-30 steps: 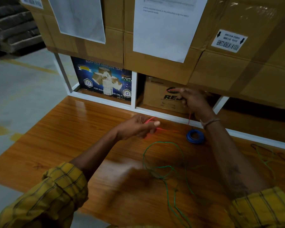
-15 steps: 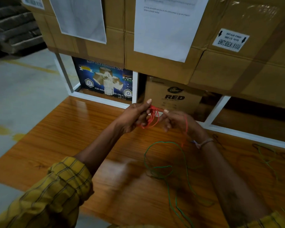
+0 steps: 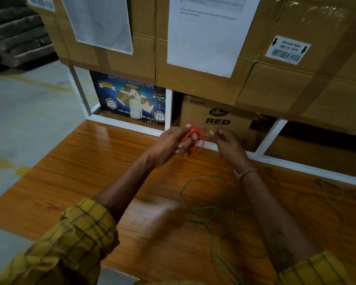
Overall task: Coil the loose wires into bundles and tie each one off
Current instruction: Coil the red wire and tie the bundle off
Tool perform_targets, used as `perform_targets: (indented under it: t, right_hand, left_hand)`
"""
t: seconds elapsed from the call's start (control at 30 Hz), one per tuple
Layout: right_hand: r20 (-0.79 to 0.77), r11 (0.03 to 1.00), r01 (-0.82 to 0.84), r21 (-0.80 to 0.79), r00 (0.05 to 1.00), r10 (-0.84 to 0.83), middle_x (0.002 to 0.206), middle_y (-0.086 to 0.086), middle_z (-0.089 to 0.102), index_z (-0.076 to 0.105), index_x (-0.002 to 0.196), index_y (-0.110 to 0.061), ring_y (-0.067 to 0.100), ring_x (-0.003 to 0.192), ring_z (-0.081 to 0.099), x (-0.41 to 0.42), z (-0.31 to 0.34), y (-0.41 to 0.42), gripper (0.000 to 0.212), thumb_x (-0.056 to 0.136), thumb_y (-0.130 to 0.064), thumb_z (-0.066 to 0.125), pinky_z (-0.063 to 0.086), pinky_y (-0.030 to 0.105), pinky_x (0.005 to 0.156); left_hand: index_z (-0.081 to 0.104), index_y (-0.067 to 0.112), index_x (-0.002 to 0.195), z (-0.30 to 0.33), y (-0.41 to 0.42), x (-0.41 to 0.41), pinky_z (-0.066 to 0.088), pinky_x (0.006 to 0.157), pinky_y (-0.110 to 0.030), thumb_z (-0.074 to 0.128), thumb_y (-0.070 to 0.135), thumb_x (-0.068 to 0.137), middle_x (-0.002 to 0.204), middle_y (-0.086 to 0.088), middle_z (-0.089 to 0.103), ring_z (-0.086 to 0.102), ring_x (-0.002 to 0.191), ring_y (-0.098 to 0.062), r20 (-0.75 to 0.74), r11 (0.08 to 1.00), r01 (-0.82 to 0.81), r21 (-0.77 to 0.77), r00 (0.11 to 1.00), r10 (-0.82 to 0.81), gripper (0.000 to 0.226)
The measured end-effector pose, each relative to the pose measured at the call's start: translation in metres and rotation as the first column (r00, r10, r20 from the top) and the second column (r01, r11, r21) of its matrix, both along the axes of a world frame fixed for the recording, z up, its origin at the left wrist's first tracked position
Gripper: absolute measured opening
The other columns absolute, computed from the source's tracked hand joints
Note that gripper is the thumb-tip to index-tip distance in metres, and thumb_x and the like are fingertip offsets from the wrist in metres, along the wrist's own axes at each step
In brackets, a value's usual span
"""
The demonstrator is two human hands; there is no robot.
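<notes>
A red wire (image 3: 199,138) is wound in several loops around the fingers of my left hand (image 3: 173,142), which grips the coil above the wooden table (image 3: 90,171). My right hand (image 3: 227,140) is close beside it and pinches the loose end of the red wire. A loose green wire (image 3: 206,208) lies in open loops on the table below my hands and runs toward the near edge. More thin wires (image 3: 333,194), green and dark, lie at the right of the table. The blue coil is hidden behind my right arm.
A white metal frame (image 3: 169,112) runs along the back of the table with a blue tape carton (image 3: 130,97) and a brown "RED" box (image 3: 218,118) inside. Large cardboard cartons (image 3: 296,83) with white sheets stack above. Concrete floor lies to the left.
My right hand came back from the far right to my left hand. Both hands rose off the table, and the red wire now sits in loops on my left fingers.
</notes>
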State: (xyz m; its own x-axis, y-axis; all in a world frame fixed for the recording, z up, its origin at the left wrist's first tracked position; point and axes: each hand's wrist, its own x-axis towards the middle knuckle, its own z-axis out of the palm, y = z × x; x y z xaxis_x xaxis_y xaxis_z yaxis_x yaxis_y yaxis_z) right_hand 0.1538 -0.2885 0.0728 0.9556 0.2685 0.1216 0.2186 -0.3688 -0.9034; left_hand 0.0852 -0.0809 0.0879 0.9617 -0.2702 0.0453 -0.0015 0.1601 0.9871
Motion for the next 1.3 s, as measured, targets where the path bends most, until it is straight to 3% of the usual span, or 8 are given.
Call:
perform_targets:
  t: [0.1,0.27,0.47,0.6,0.73,0.97,1.13,1.3]
  right_hand:
    - [-0.108,0.995,0.083,-0.048,0.99,-0.088,0.098,-0.009,0.071,0.073,0.094,-0.024,0.009,0.096,0.064,-0.019,-0.016,0.007,0.031,0.106,-0.042,0.05,0.043,0.027,0.073]
    - [-0.161,0.966,-0.196,-0.171,0.972,0.169,0.137,-0.002,0.065,0.066,0.134,-0.023,0.014,0.128,0.056,-0.057,-0.028,0.028,0.032,0.109,-0.028,0.047,0.04,0.026,0.1]
    - [-0.329,0.849,-0.448,-0.281,0.876,0.354,0.076,0.005,0.063,0.055,0.132,-0.006,0.012,0.056,0.054,-0.07,0.002,0.034,0.028,0.108,-0.019,0.047,0.051,0.029,0.047]
    - [-0.358,0.828,-0.514,-0.226,0.834,0.42,0.066,0.004,0.065,0.064,0.11,0.006,0.011,0.046,0.052,-0.064,0.042,0.015,0.031,0.107,-0.023,0.052,0.044,0.025,0.043]
    - [-0.275,0.809,-0.488,-0.328,0.868,0.412,0.066,0.002,0.06,0.072,0.099,-0.013,0.011,0.052,0.049,-0.049,0.073,-0.007,0.025,0.105,-0.03,0.055,0.038,0.023,0.045]
    - [0.154,0.865,-0.226,-0.447,0.934,0.323,0.069,-0.008,0.06,0.072,0.087,-0.02,0.008,0.064,0.056,-0.011,0.057,-0.031,0.017,0.099,-0.031,0.066,0.042,0.028,0.061]
    - [0.38,0.988,-0.02,-0.15,0.922,0.076,0.083,-0.003,0.058,0.078,0.089,-0.012,0.012,0.078,0.056,-0.022,0.012,-0.016,0.012,0.094,-0.022,0.072,0.045,0.026,0.068]
    - [0.319,0.982,0.157,0.101,0.93,-0.181,0.082,-0.006,0.068,0.076,0.104,-0.018,0.004,0.073,0.062,-0.049,0.005,0.007,0.012,0.093,-0.016,0.073,0.048,0.016,0.061]
  left_hand:
    - [0.058,0.004,0.109,0.008,-0.005,0.003,0.041,0.065,-0.033,0.03,0.034,0.117,0.067,-0.003,0.03,0.028,0.052,-0.015,-0.015,0.989,-0.043,-0.144,0.999,0.041,0.042]
    - [0.054,0.002,0.116,0.014,-0.013,0.017,0.046,0.068,-0.028,0.028,0.031,0.117,0.076,-0.005,0.049,0.046,0.064,-0.015,0.01,0.968,-0.108,-0.225,0.994,0.113,0.039]
    - [0.049,0.006,0.131,0.003,-0.008,0.023,0.05,0.086,-0.021,0.028,0.039,0.117,0.102,-0.011,0.077,0.073,0.102,-0.016,0.269,0.864,-0.263,0.429,0.95,0.156,0.042]
    - [0.047,0.018,0.129,-0.005,0.004,0.024,0.056,0.089,-0.041,0.027,0.051,0.114,0.095,0.0,0.072,0.07,0.095,-0.015,0.309,0.63,-0.241,0.738,0.951,0.002,0.041]
    - [0.052,0.021,0.134,-0.002,0.002,0.011,0.049,0.07,-0.032,0.027,0.05,0.114,0.094,0.006,0.061,0.061,0.081,-0.011,0.264,0.577,-0.169,0.799,0.961,-0.084,0.043]
    - [0.072,0.004,0.101,0.002,0.005,-0.002,0.041,0.058,-0.018,0.017,0.059,0.111,0.067,-0.002,0.051,0.049,0.061,-0.011,0.056,0.85,0.031,0.526,0.996,-0.071,0.078]
    - [0.074,0.004,0.087,0.001,-0.006,-0.002,0.036,0.055,-0.034,0.019,0.044,0.116,0.055,-0.017,0.023,0.025,0.05,-0.026,0.034,0.983,0.054,0.176,0.998,-0.06,0.074]
    - [0.059,0.007,0.09,-0.002,-0.017,0.003,0.038,0.047,-0.027,0.025,0.032,0.115,0.046,0.005,0.026,0.01,0.045,-0.021,-0.152,0.983,-0.066,-0.172,0.988,0.04,0.049]
